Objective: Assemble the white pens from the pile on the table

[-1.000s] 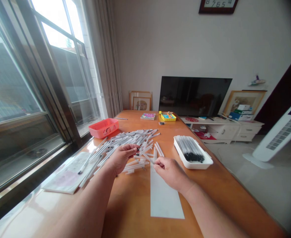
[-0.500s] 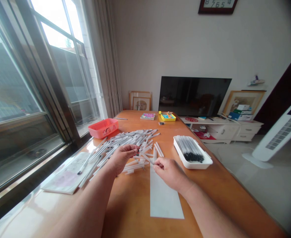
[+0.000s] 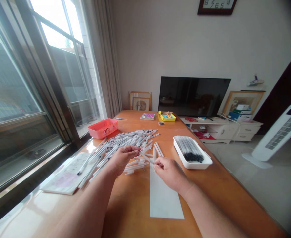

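Above the near edge of a heap of pens [image 3: 125, 138], my left hand [image 3: 124, 158] pinches the far end of a thin, translucent pen [image 3: 146, 158]. A small dark bit shows at those fingertips, too small to make out. My right hand [image 3: 169, 170] is closed around the near end of the same pen, so it slants between the two hands. Loose clear pen caps [image 3: 137, 166] lie just under and beyond my fingers. Beneath my right hand a strip of white paper [image 3: 165, 198] lies flat on the wooden table [image 3: 128, 205].
To the right stands a white tray [image 3: 205, 164] of clear pens with black ends. A red plastic basket [image 3: 102, 130] sits behind the heap at left. A booklet [image 3: 63, 177] lies under some pens. Farther back are a yellow box [image 3: 168, 118] and a colourful book [image 3: 147, 116].
My left fingertips have shifted very slightly toward my right hand, and the dark bit at them shows less. The right hand stays in place.
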Demonstrator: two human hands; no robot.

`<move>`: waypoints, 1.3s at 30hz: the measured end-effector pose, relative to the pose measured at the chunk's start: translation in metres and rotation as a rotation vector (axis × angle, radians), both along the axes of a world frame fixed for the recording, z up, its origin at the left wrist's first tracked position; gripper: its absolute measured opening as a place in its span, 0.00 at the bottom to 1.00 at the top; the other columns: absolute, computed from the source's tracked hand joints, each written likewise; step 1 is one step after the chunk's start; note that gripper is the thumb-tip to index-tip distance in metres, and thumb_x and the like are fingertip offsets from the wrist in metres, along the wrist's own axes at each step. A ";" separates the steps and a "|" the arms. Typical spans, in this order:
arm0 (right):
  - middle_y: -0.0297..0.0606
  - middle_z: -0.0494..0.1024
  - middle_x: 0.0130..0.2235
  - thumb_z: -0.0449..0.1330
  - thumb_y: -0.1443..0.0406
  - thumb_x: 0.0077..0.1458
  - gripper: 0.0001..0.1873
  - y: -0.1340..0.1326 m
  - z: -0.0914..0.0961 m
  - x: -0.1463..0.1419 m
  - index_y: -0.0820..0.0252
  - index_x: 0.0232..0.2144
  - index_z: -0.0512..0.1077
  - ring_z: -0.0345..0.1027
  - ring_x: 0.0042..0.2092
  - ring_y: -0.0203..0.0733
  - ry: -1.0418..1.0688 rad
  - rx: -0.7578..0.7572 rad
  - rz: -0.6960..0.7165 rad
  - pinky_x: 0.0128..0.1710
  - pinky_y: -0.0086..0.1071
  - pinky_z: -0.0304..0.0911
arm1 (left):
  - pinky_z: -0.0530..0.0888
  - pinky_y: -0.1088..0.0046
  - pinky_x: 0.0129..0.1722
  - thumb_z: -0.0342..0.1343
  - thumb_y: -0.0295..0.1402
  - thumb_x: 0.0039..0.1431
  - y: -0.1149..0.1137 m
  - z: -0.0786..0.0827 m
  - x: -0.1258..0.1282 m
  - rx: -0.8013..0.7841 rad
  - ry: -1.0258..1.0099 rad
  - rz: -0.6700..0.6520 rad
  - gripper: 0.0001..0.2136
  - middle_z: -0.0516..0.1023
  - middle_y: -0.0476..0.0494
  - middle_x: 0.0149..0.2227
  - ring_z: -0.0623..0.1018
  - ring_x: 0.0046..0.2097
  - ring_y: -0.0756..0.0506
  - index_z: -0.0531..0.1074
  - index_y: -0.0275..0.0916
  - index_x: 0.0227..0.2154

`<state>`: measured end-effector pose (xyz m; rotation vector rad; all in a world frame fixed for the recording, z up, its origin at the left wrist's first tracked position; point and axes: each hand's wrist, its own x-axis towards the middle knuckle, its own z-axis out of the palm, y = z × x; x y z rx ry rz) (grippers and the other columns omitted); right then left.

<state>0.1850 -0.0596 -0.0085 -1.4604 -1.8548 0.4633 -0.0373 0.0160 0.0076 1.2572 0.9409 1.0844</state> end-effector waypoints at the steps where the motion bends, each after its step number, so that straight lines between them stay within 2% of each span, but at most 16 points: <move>1: 0.32 0.73 0.25 0.57 0.62 0.57 0.09 0.000 0.000 0.000 0.56 0.27 0.72 0.64 0.28 0.38 0.011 0.020 -0.005 0.28 0.29 0.53 | 0.69 0.70 0.41 0.71 0.35 0.44 -0.001 0.000 0.001 -0.008 -0.026 0.002 0.13 0.79 0.43 0.32 0.75 0.35 0.47 0.81 0.36 0.34; 8: 0.33 0.74 0.27 0.57 0.62 0.58 0.08 0.004 0.001 -0.002 0.57 0.30 0.73 0.65 0.29 0.38 0.124 0.055 -0.018 0.29 0.28 0.56 | 0.68 0.74 0.36 0.70 0.37 0.46 -0.005 0.004 0.006 -0.085 -0.218 0.041 0.14 0.78 0.42 0.34 0.72 0.33 0.50 0.80 0.34 0.33; 12: 0.34 0.74 0.28 0.57 0.62 0.57 0.07 0.003 0.003 -0.003 0.57 0.29 0.72 0.64 0.30 0.38 0.115 0.090 -0.043 0.30 0.29 0.57 | 0.68 0.75 0.34 0.72 0.36 0.44 -0.005 0.004 0.008 -0.090 -0.252 0.080 0.14 0.76 0.45 0.30 0.70 0.30 0.52 0.79 0.34 0.32; 16: 0.35 0.75 0.30 0.57 0.62 0.58 0.08 0.001 0.004 -0.004 0.57 0.30 0.73 0.65 0.31 0.38 0.144 0.108 -0.036 0.32 0.29 0.58 | 0.69 0.75 0.36 0.73 0.32 0.41 -0.002 0.001 0.009 -0.070 -0.280 0.099 0.18 0.77 0.47 0.32 0.72 0.30 0.53 0.79 0.35 0.38; 21: 0.32 0.72 0.26 0.55 0.58 0.61 0.13 0.003 0.000 -0.005 0.59 0.29 0.71 0.62 0.28 0.36 0.275 -0.021 0.023 0.28 0.28 0.56 | 0.71 0.74 0.41 0.72 0.28 0.42 -0.002 0.001 0.012 -0.092 -0.337 0.104 0.24 0.80 0.44 0.35 0.77 0.36 0.50 0.76 0.36 0.46; 25: 0.32 0.71 0.24 0.52 0.54 0.63 0.18 0.006 -0.002 -0.006 0.60 0.29 0.71 0.60 0.26 0.35 0.360 -0.158 0.054 0.25 0.28 0.55 | 0.71 0.74 0.40 0.70 0.26 0.44 -0.004 0.005 0.012 -0.131 -0.340 0.099 0.25 0.81 0.41 0.39 0.77 0.36 0.51 0.74 0.37 0.48; 28: 0.32 0.71 0.24 0.52 0.53 0.63 0.19 0.006 -0.002 -0.006 0.60 0.29 0.71 0.61 0.26 0.35 0.376 -0.180 0.056 0.26 0.28 0.56 | 0.72 0.74 0.40 0.69 0.29 0.46 -0.006 0.007 0.012 -0.155 -0.337 0.098 0.25 0.81 0.41 0.41 0.78 0.37 0.50 0.73 0.39 0.49; 30: 0.33 0.72 0.25 0.53 0.53 0.63 0.19 0.005 -0.001 -0.006 0.60 0.29 0.71 0.62 0.26 0.35 0.364 -0.162 0.048 0.26 0.28 0.56 | 0.72 0.73 0.37 0.69 0.33 0.48 -0.007 0.006 0.012 -0.150 -0.331 0.106 0.21 0.80 0.43 0.37 0.78 0.35 0.50 0.74 0.39 0.47; 32: 0.33 0.72 0.25 0.53 0.53 0.63 0.18 0.005 0.000 -0.007 0.60 0.29 0.71 0.62 0.27 0.36 0.342 -0.134 0.044 0.27 0.28 0.57 | 0.71 0.75 0.33 0.69 0.38 0.49 -0.007 0.004 0.013 -0.145 -0.295 0.121 0.16 0.77 0.47 0.32 0.75 0.31 0.51 0.74 0.38 0.39; 35: 0.33 0.72 0.25 0.52 0.54 0.63 0.18 0.004 0.000 -0.007 0.60 0.28 0.70 0.62 0.28 0.36 0.313 -0.102 0.048 0.29 0.29 0.57 | 0.67 0.77 0.30 0.69 0.42 0.49 -0.007 0.001 0.013 -0.142 -0.229 0.120 0.16 0.73 0.50 0.26 0.70 0.27 0.54 0.71 0.37 0.29; 37: 0.32 0.71 0.25 0.52 0.54 0.63 0.18 0.004 0.000 -0.007 0.60 0.28 0.70 0.61 0.27 0.35 0.310 -0.113 0.050 0.28 0.28 0.56 | 0.66 0.77 0.30 0.70 0.41 0.48 -0.006 0.000 0.013 -0.124 -0.234 0.092 0.15 0.72 0.50 0.26 0.69 0.27 0.54 0.71 0.36 0.27; 39: 0.32 0.70 0.25 0.51 0.54 0.64 0.19 0.005 -0.001 -0.007 0.60 0.29 0.71 0.60 0.26 0.35 0.330 -0.143 0.058 0.26 0.28 0.55 | 0.67 0.77 0.31 0.70 0.38 0.48 -0.006 0.002 0.012 -0.116 -0.265 0.040 0.13 0.74 0.47 0.28 0.71 0.30 0.53 0.74 0.35 0.30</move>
